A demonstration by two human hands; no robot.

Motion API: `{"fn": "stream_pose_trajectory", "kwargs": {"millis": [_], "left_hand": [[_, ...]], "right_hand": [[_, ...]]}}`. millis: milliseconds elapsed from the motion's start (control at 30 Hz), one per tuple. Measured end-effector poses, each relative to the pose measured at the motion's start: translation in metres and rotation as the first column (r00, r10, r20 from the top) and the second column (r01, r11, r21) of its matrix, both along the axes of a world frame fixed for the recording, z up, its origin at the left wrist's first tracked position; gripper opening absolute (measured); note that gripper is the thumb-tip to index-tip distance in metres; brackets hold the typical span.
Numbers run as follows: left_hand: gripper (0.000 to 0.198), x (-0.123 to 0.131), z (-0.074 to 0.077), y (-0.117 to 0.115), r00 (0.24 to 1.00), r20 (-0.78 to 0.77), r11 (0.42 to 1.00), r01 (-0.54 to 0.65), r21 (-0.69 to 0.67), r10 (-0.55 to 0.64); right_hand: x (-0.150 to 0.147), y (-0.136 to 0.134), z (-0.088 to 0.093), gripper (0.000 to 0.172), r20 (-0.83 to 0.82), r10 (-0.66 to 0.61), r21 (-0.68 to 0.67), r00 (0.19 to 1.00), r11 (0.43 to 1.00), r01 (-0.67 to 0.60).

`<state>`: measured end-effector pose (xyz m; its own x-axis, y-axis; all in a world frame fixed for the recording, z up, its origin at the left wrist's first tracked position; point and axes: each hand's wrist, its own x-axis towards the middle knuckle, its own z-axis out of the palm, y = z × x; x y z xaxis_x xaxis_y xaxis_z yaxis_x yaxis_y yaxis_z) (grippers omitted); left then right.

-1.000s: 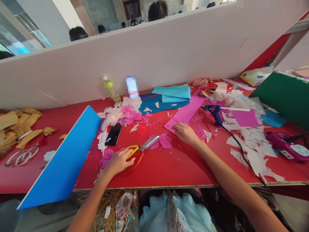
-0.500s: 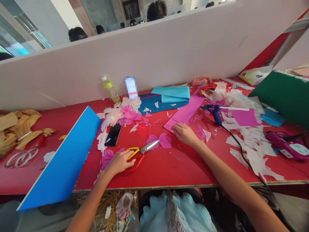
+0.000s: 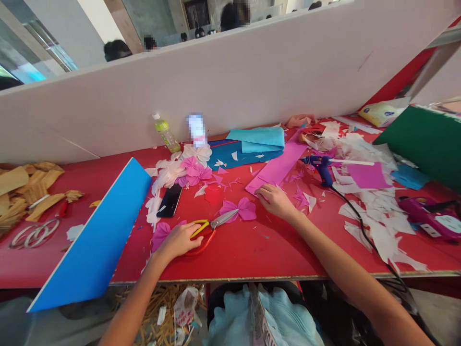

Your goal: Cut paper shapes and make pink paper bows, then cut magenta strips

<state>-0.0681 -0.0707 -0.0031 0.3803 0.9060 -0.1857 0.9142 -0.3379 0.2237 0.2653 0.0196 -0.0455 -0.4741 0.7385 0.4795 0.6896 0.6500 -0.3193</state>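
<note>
A pair of scissors (image 3: 224, 219) with one yellow and one red handle lies with its blades together, tips over a pink paper petal piece (image 3: 245, 209). At its handles, my left hand (image 3: 180, 240) is closed with bent fingers; the grip is partly hidden. Another pink petal piece (image 3: 161, 233) is partly under that hand. My right hand (image 3: 276, 201) rests on the table with its fingers curled together at the near end of a pink crepe paper strip (image 3: 275, 166). What lies under its fingertips is hidden.
A black phone (image 3: 169, 201), white and pink paper flowers (image 3: 194, 170), and a bottle (image 3: 166, 132) stand behind. A blue board (image 3: 104, 240) leans at left. At right are a glue gun (image 3: 321, 169) with a black cord, paper scraps (image 3: 382, 216) and a purple device (image 3: 434, 218).
The view has shifted very slightly. Both hands and the scissors stay in place.
</note>
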Motion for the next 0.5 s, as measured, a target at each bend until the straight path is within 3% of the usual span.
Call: {"fn": "stream_pose_trajectory", "kwargs": {"millis": [100,267,500], "left_hand": [[0.039,0.0,0.001,0.0,1.0,-0.003,1.0,-0.002,-0.004,0.002],[0.039,-0.001,0.001,0.001,1.0,0.021,1.0,-0.013,-0.012,0.013],[0.04,-0.003,0.001,0.001,1.0,0.012,0.999,-0.024,-0.042,0.024]], "right_hand": [[-0.008,-0.005,-0.001,0.023,-0.026,0.078,-0.01,0.997,0.997,-0.078],[-0.024,-0.017,-0.001,0.027,0.075,0.216,-0.078,0.973,0.974,-0.21],[-0.033,-0.021,-0.004,0.032,0.132,0.241,-0.108,0.961,0.968,-0.228]]}}
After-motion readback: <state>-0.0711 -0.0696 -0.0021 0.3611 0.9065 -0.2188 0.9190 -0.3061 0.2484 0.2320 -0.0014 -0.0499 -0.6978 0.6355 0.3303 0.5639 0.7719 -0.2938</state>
